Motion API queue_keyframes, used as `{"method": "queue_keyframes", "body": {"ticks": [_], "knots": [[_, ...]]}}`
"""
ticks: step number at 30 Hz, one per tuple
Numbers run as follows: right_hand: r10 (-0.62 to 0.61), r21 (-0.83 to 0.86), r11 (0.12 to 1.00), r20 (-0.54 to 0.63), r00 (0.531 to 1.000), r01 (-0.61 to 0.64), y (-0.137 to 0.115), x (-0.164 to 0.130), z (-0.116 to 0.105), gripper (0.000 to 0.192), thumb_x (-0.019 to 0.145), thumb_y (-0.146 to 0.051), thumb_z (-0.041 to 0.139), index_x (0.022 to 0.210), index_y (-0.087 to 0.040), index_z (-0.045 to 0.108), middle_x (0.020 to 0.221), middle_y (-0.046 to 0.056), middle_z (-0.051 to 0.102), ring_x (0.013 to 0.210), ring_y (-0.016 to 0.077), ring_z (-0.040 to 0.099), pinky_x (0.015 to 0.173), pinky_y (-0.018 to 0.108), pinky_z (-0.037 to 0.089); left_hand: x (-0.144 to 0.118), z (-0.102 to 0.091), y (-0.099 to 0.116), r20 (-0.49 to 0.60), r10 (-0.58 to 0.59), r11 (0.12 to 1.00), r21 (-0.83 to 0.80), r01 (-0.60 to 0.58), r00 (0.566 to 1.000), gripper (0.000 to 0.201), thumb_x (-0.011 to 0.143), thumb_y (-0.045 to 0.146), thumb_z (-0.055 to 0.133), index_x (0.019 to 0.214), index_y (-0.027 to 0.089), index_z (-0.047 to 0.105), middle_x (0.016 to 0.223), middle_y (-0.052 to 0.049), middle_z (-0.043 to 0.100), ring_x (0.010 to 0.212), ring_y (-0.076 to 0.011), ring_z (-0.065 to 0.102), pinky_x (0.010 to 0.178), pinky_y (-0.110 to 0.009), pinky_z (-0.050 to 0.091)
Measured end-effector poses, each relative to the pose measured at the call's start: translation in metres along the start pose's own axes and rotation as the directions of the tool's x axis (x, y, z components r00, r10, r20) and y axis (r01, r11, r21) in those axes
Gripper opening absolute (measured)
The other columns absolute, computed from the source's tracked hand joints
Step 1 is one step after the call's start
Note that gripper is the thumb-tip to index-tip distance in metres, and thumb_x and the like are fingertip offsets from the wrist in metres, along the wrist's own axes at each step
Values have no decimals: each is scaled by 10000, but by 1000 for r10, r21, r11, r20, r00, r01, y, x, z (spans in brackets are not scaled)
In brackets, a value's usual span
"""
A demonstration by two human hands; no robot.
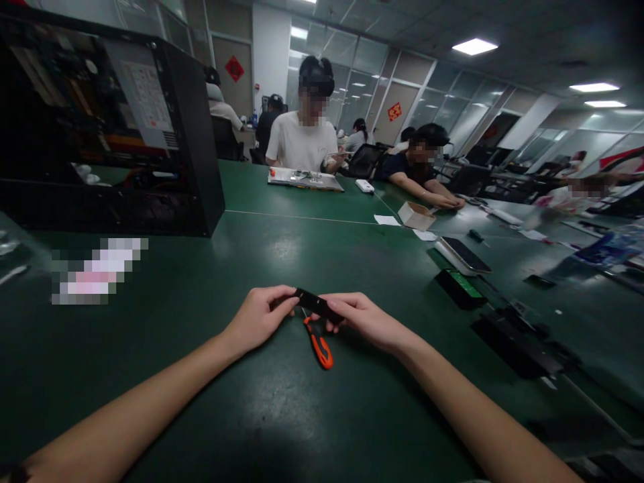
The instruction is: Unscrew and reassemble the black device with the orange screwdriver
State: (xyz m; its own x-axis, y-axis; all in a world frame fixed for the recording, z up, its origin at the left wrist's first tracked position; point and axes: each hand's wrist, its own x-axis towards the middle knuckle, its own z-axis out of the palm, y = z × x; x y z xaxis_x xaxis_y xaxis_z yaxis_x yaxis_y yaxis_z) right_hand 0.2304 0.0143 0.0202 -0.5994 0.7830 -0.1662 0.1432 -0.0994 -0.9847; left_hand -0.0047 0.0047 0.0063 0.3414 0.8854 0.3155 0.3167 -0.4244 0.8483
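Between my two hands, a flat black strip-like part (pixel 312 302) is held just above the green table (pixel 274 402). My left hand (pixel 260 314) pinches its left end with thumb and fingers. On its right end, my right hand (pixel 359 316) has the thumb on top and the fingers curled beneath. A screwdriver (pixel 320 347) with an orange and black handle lies right below the part, its shaft running up behind it. What kind of part it is, I cannot make out.
An open computer case (pixel 194 134) stands at the left. On the right lie a green circuit board piece (pixel 463 284), a white-edged device (pixel 461 256) and black parts (pixel 518 345). Across the table a person (pixel 302 141) sits behind a panel (pixel 329 182); another person (pixel 420 164) leans in beside a cardboard box (pixel 416 216).
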Motion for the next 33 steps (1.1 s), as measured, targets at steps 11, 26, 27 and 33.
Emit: {"method": "queue_keyframes", "body": {"ticks": [11, 26, 27, 33], "knots": [[-428, -714, 696, -321, 845, 81, -18, -20, -65, 357, 936, -417, 617, 1227, -245, 732, 1240, 102, 710, 1112, 285, 643, 994, 457, 479, -2, -2, 1, 35, 28, 983, 178, -34, 999, 258, 948, 284, 594, 1156, 174, 698, 889, -36, 745, 711, -161, 653, 642, -255, 490], [-132, -298, 320, -954, 270, -899, 7, -99, -222, 420, 913, -430, 604, 1273, -248, 719, 1178, 194, 722, 1064, 354, 672, 805, 396, 492, 2, -4, 4, 125, 10, 974, 223, -38, 992, 218, 945, 270, 555, 976, 182, 752, 867, -34, 769, 715, -169, 679, 657, -258, 483], [-125, -300, 319, -954, 274, -899, 9, -98, -222, 419, 912, -435, 600, 1270, -253, 721, 1178, 198, 719, 1060, 357, 673, 804, 403, 496, 2, -4, 4, 129, 11, 973, 227, -40, 992, 220, 947, 270, 553, 974, 182, 753, 868, -34, 769, 713, -168, 677, 654, -257, 481], [-137, -304, 318, -952, 274, -898, 14, -92, -222, 434, 893, -412, 610, 1281, -249, 716, 1165, 205, 714, 1054, 390, 677, 821, 466, 530, 2, -4, 1, 136, 31, 971, 232, -62, 990, 217, 948, 264, 553, 980, 185, 753, 864, -32, 771, 715, -168, 682, 663, -259, 484]]}}
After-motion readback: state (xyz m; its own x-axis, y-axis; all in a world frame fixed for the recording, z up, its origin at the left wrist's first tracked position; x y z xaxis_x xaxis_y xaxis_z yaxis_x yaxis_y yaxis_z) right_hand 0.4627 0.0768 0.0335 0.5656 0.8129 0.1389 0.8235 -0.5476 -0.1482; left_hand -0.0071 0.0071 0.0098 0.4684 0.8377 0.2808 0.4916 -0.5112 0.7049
